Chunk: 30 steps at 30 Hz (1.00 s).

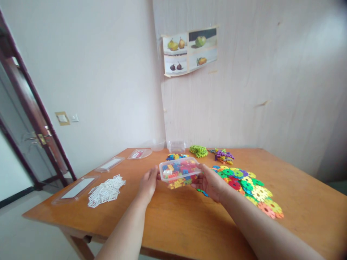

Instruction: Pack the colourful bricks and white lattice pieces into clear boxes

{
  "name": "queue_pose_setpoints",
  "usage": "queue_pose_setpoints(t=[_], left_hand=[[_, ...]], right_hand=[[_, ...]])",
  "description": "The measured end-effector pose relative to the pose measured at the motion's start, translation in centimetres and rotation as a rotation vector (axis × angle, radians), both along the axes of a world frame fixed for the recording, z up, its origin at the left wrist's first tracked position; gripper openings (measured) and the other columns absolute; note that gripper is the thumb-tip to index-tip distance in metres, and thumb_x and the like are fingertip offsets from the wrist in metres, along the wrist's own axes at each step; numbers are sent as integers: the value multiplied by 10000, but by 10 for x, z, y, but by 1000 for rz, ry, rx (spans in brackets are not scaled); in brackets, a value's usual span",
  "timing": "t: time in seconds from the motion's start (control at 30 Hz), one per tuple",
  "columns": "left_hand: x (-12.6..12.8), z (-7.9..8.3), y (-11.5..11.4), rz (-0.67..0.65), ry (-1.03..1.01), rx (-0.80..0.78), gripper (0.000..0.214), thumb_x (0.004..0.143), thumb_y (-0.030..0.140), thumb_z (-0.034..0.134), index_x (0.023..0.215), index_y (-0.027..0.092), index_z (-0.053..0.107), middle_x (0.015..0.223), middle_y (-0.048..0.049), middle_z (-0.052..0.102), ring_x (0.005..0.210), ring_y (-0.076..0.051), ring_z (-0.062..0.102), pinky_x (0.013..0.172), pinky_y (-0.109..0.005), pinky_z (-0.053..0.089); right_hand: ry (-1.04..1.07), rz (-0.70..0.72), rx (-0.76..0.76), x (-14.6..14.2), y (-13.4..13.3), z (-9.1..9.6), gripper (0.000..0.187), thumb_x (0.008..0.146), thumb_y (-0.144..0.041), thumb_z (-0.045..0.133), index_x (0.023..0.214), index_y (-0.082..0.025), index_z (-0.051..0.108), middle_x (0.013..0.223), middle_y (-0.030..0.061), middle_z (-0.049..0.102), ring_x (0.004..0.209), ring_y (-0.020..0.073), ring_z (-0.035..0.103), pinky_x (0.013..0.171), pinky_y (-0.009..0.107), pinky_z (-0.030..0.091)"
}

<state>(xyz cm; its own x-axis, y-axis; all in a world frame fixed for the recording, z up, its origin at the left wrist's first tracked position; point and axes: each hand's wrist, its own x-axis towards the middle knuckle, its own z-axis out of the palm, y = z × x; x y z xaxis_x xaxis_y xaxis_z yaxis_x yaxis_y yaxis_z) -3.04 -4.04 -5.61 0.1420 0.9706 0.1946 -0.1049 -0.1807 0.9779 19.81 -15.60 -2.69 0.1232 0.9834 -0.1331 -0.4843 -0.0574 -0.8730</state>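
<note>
Box (181, 177): over the table (168, 224), bricks (187, 168) inside
Left hand (149, 184): fingers bent, gripping its left end
Right hand (213, 182): thumb and fingers round its right end
Discs (244, 183): right, partly hidden by right hand
White pieces (107, 191): left, beside a lid (77, 189)

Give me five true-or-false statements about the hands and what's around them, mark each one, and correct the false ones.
1. The left hand and right hand both hold the clear plastic box. True.
2. The white pieces lie to the right of the box. False: the white pieces lie to its left.
3. A sheet of fruit pictures hangs on the wall. True.
4. The flower-shaped discs are all blue. False: the discs include green, yellow and red.
5. The lime-green pile lies near the table's far edge. True.
</note>
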Motion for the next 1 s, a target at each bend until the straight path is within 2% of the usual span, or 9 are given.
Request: queue_pose_setpoints(t=[0.03,0.1,0.17,0.27,0.37,0.47,0.57,0.77,1.0], left_hand=[[0,-2,1,14,39,41,268,780,478,666,763,211,674,714,-37,708,725,-227,638,605,-259,407],[1,-5,2,-40,81,82,119,743,355,673,725,237,669,758,-47,731,848,-287,652,648,-280,414],[2,-7,5,-84,154,104,63,722,307,661,705,246,662,767,-54,732,879,-306,650,660,-285,404],[3,-9,9,-40,456,195,174,753,377,636,664,229,621,661,-35,671,742,-254,620,637,-268,366],[4,-10,14,13,711,324,324,833,474,532,641,215,563,588,-6,592,624,-199,553,605,-262,329],[3,-13,18,5,776,394,380,869,520,474,661,209,544,594,6,579,611,-180,539,604,-258,328],[2,-15,20,1,791,388,417,876,562,453,678,208,545,600,12,587,615,-177,546,605,-255,334],[1,-12,19,-3,844,350,423,872,588,435,721,211,555,637,11,617,642,-184,574,615,-254,353],[4,-5,17,8,908,345,413,837,594,436,687,225,545,596,20,597,610,-184,571,585,-243,364]], right_hand=[[-10,-3,3,0,0,0,281,918,-418,531,973,-161,630,784,82,709,675,167,679,604,268,564],[-28,-19,18,0,0,1,255,907,-395,535,967,-164,625,758,69,696,636,159,661,579,263,555],[-28,-49,32,3,-1,5,239,889,-386,553,952,-165,621,711,48,669,591,150,634,558,261,547],[5,-116,56,11,-3,14,248,870,-400,581,935,-164,621,687,34,644,577,141,612,553,256,542],[27,-232,86,22,-7,28,240,863,-388,592,955,-169,626,729,38,653,598,134,612,573,253,549],[32,-361,80,35,-13,43,233,861,-385,594,972,-181,614,737,30,641,588,128,600,561,247,548],[19,-446,75,54,-21,56,209,865,-377,591,955,-188,587,712,22,614,584,128,594,551,238,547],[-70,-597,94,120,-40,60,229,841,-383,621,971,-196,600,699,15,587,614,141,600,631,279,590],[-148,-865,10,209,-69,37,218,810,-382,651,916,-205,581,683,5,573,590,131,581,579,252,573]])
